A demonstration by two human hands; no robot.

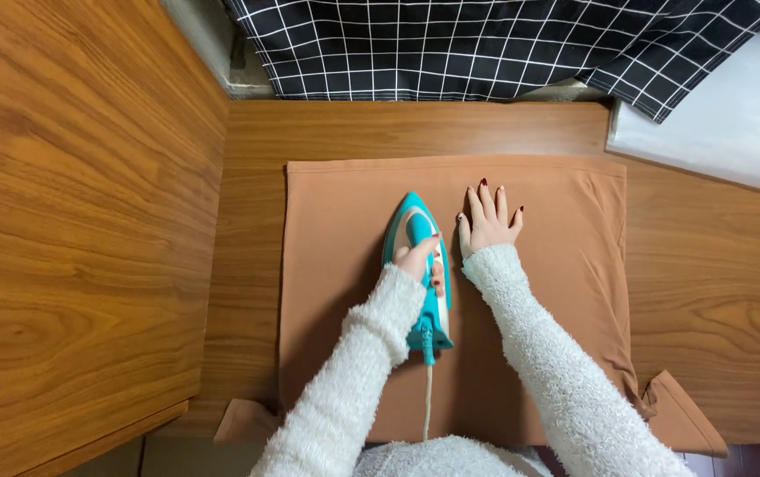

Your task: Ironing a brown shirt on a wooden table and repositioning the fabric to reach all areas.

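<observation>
Head view, looking straight down: the left hand (419, 258) is gripping the handle of a teal and white iron (416, 265), fingers (427, 250) clamped around it, tip of the iron pointing away from the person. The iron is sitting flat on a tan garment (345, 265), roughly at its middle, slightly left of centre. A pale cord (427, 397) is running from the iron's back end toward the person. The right hand (489, 221) is lying palm down on the garment just beside the iron's right edge, fingers (486, 199) spread apart and holding nothing, dark red nails showing. Both arms are wearing fuzzy white sleeves (557, 362). The garment is lying spread flat on a wooden tabletop (716, 283), with folded bits sticking out at the near left and near right corners. A higher wooden surface (79, 221) is filling the left side. A black cloth with a white grid (486, 44) is hanging along the far edge, and a white sheet (733, 124) is lying at the far right corner, apart from the garment.
</observation>
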